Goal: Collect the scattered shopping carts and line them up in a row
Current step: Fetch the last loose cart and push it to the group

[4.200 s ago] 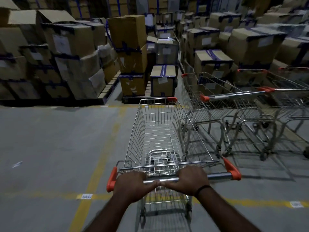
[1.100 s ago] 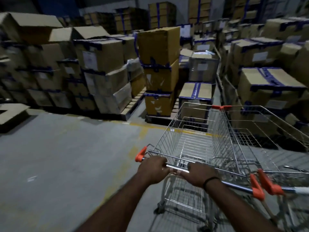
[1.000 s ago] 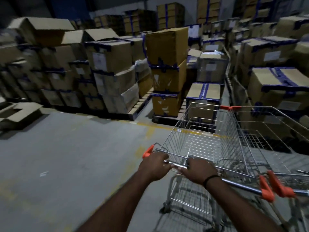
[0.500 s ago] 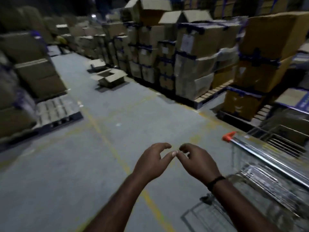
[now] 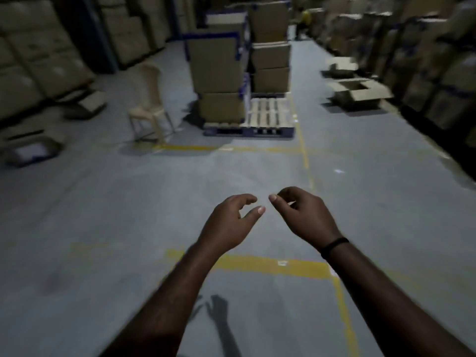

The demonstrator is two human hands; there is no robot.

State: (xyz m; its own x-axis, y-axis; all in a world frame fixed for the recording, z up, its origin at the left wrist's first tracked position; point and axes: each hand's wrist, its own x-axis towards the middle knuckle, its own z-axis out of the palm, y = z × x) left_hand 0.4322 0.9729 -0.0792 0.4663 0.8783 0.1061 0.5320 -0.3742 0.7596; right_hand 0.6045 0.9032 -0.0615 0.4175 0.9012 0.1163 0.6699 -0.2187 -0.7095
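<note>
With left hand [image 5: 229,222] and right hand [image 5: 304,217] empty, fingers [image 5: 244,200] loosely curled, scan the aisle [image 5: 154,202] past the pallet [image 5: 268,117] at 12 o'clock for a shopping cart; none is visible.

Left hand [image 5: 229,222] and right hand [image 5: 302,217] hover empty, loosely curled.

Nothing here can be read. A small white sticker [image 5: 282,263] sits on the yellow floor line [image 5: 304,269] at about 6 o'clock, but it is too blurry. The cardboard boxes [image 5: 215,60] at 12 o'clock are blurry too.
</note>
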